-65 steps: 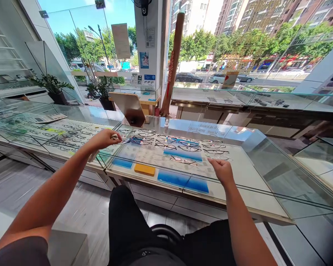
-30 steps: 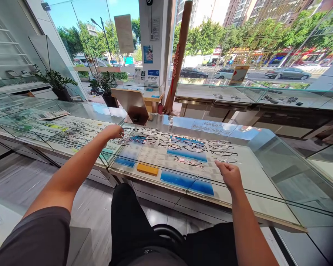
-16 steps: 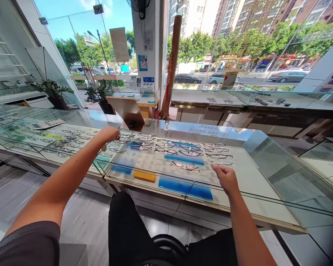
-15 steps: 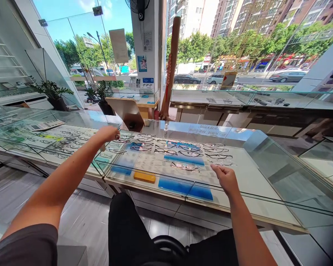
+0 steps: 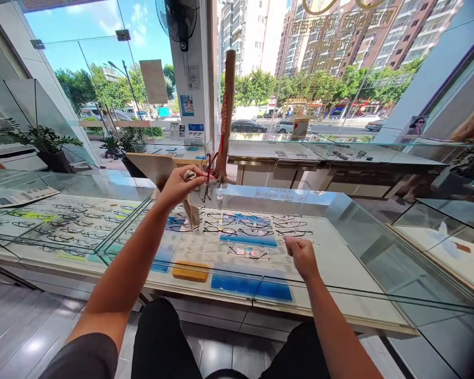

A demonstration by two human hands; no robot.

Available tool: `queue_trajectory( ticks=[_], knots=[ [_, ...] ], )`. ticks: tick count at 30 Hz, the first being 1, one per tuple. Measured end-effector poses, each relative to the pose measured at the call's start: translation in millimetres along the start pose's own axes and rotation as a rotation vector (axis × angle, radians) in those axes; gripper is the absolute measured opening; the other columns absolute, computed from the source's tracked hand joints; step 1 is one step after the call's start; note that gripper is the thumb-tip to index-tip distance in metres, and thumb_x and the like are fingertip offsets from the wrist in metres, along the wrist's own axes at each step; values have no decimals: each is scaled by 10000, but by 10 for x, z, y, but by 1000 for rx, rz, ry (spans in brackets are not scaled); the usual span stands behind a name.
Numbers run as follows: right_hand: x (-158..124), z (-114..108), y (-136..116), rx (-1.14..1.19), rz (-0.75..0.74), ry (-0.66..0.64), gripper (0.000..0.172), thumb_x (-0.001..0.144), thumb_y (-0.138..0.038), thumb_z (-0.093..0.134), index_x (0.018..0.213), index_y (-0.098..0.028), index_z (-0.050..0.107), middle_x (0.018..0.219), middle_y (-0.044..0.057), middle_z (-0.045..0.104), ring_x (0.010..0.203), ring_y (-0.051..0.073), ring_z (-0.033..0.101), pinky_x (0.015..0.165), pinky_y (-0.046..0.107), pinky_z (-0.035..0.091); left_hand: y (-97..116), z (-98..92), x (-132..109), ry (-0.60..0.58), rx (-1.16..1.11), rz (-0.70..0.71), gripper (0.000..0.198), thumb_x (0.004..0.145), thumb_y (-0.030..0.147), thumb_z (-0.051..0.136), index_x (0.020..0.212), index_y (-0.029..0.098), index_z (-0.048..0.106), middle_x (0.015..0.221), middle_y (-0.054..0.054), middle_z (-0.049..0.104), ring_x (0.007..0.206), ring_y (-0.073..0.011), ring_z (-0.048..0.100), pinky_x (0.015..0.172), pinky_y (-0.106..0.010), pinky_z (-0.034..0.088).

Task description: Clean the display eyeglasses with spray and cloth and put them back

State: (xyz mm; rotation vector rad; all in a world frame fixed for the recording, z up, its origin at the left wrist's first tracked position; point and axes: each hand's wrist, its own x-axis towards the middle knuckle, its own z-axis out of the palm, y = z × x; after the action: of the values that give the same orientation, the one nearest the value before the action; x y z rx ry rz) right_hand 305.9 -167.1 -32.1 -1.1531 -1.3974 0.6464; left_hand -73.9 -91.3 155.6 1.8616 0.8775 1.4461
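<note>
My left hand (image 5: 178, 185) is closed on a pair of eyeglasses (image 5: 208, 181) with thin reddish and dark parts, held up above the glass counter (image 5: 324, 202). A beige cloth (image 5: 191, 211) hangs from the same hand. Just beyond the eyeglasses stands a small white bottle (image 5: 220, 197). My right hand (image 5: 302, 257) is closed in a fist over the right part of the counter; whether anything is inside the fingers is hidden. Under the glass lie rows of spectacle frames (image 5: 255, 228), with a single pair (image 5: 248, 253) in front of them.
An orange case (image 5: 190, 271) and a blue sheet (image 5: 251, 287) lie inside the counter near its front edge. More frames (image 5: 82, 216) fill the case on the left. A tilted mirror-like panel (image 5: 152, 169) stands behind my left hand.
My left hand has moved right and toward the middle, and the eyeglasses and hanging cloth now show clearly in it. The view has shifted; my right hand stays a fist over the counter.
</note>
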Motion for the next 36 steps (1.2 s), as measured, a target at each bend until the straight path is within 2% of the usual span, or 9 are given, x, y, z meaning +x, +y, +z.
queue_trajectory(
  ticks=[2,5,10,12,14,16,18,30,36],
  knots=[
    [238,157,-230,6,-56,-15,610,937,-588,610,528,-265,295,525,-46,266,543,119,233,559,326,278,-128,335,49,48,-146,-23,480,681,542,954,768,175,657,698,-11,676,535,-82,489,531,-227,390],
    [638,425,-588,-20,-226,-35,635,968,-575,597,555,-260,231,570,-40,214,580,118,193,573,329,205,-345,721,100,93,-265,-67,483,676,564,960,788,183,686,567,45,536,496,-77,440,485,-215,306],
    [1108,808,-829,-58,-373,-112,631,971,-552,599,569,-256,213,587,-52,180,576,110,186,582,323,187,-728,1034,100,110,-274,-104,465,701,569,951,811,185,714,607,36,581,526,-81,455,512,-223,328],
    [1157,905,-773,-55,-385,-79,597,946,-510,642,571,-256,253,573,-62,223,568,109,224,585,315,214,-867,1072,64,123,-239,-114,433,721,546,947,828,185,733,616,37,588,542,-87,458,534,-230,345],
    [1140,965,-687,-66,-374,-46,489,931,-476,685,608,-247,397,560,-75,302,558,110,278,592,303,247,-979,1088,13,140,-195,-125,410,747,539,934,858,184,760,673,18,648,568,-95,469,559,-240,365],
    [1088,991,-612,-89,-342,-60,313,936,-460,707,751,-231,599,550,-95,326,540,115,306,596,293,266,-1053,1100,-42,159,-169,-128,408,762,546,923,875,181,779,807,-24,746,613,-105,510,593,-251,399],
    [1035,994,-567,-99,-315,-105,244,952,-462,708,926,-219,710,542,-112,301,525,120,311,598,288,277,-1084,1118,-93,164,-154,-134,411,770,556,916,881,180,793,897,-49,791,660,-121,555,634,-263,434],
    [998,982,-527,19,-249,-153,298,968,-466,695,1072,-195,757,578,-108,296,547,124,285,590,296,256,-982,1104,-178,50,-125,-164,431,729,605,935,826,197,835,801,-47,751,706,-175,592,688,-313,467],
    [976,974,-564,63,-221,-148,282,952,-467,707,1008,-196,758,581,-101,300,552,125,271,581,305,234,-990,1113,-185,12,-129,-157,416,729,593,940,837,204,838,774,-35,730,682,-157,557,666,-296,429]
  ],
)
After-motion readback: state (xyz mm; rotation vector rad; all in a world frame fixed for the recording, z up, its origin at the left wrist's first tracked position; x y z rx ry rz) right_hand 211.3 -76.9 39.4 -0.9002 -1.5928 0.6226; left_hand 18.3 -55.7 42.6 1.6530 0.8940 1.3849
